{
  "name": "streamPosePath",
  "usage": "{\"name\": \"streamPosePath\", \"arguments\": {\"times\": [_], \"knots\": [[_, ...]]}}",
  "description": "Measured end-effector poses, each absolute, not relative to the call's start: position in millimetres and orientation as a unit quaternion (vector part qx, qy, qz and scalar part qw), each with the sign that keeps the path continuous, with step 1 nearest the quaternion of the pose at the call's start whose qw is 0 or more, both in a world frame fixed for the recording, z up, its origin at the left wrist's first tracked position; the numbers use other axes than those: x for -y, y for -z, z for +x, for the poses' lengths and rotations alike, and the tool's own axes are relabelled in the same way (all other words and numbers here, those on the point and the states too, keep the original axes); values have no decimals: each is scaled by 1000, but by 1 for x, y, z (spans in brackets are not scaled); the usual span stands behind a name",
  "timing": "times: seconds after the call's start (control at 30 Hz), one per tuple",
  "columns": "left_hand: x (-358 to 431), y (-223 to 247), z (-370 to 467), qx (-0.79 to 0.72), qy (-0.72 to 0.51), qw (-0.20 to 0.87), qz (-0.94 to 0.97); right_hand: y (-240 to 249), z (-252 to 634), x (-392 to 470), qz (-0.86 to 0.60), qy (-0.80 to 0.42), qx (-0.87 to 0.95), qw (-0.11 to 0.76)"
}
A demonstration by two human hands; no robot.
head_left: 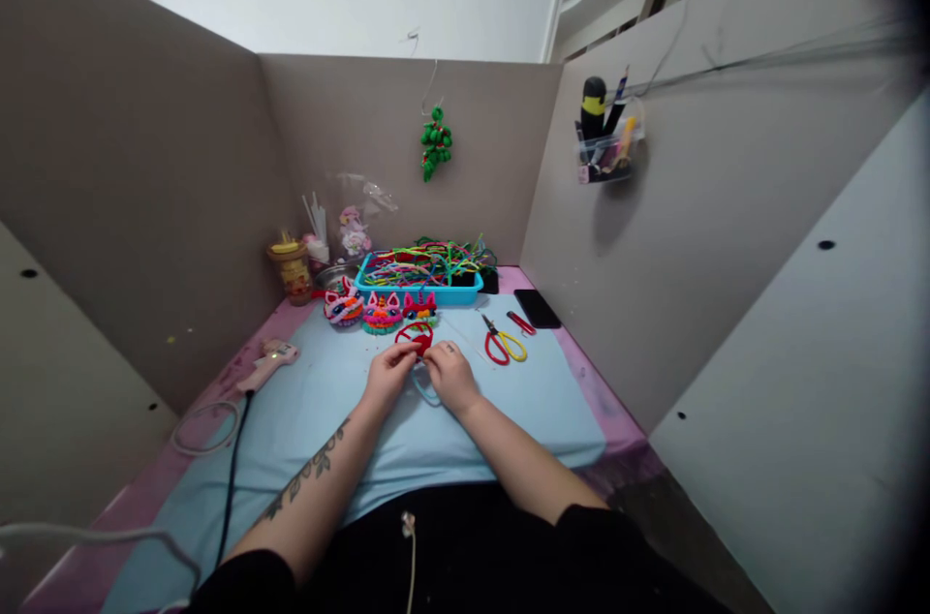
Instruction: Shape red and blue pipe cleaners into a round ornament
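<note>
My left hand (pixel 390 372) and my right hand (pixel 451 376) meet over the light blue cloth (pixel 538 401), fingertips pinched together. Between them is a red looped piece (pixel 419 339), apparently of fuzzy craft stems. A pale blue strand (pixel 424 389) curves down below the fingers; I cannot tell which hand holds it. Just beyond, several colourful animal-face figures with pink ears, such as the middle figure (pixel 382 312), stand in a row. Right of my right hand lie scissors (pixel 504 341) with one red and one yellow handle, and a small red-handled tool (pixel 521 322).
A blue tray (pixel 421 296) heaped with coloured stems stands behind the figures. A black phone (pixel 537 309) lies at right, a pink glue gun (pixel 270 364) with its cord at left. A jar (pixel 294 273) stands back left. Partition walls surround the table; a tool holder (pixel 606 157) hangs right.
</note>
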State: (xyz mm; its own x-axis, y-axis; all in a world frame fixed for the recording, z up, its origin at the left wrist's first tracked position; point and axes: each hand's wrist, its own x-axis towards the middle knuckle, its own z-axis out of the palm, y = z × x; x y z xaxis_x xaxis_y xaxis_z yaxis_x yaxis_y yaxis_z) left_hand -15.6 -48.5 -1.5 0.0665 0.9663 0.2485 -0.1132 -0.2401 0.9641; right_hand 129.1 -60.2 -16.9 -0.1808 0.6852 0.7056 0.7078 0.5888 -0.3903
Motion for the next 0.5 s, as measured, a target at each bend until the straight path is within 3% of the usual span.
{"name": "streamPosePath", "arguments": {"times": [0.17,0.5], "knots": [[50,2,-17,-390,-554,420,604,20,132,57,-456,-22,763,458],[43,11,-17,-317,-569,585,484,18,131,54,-478,-146,667,553]]}}
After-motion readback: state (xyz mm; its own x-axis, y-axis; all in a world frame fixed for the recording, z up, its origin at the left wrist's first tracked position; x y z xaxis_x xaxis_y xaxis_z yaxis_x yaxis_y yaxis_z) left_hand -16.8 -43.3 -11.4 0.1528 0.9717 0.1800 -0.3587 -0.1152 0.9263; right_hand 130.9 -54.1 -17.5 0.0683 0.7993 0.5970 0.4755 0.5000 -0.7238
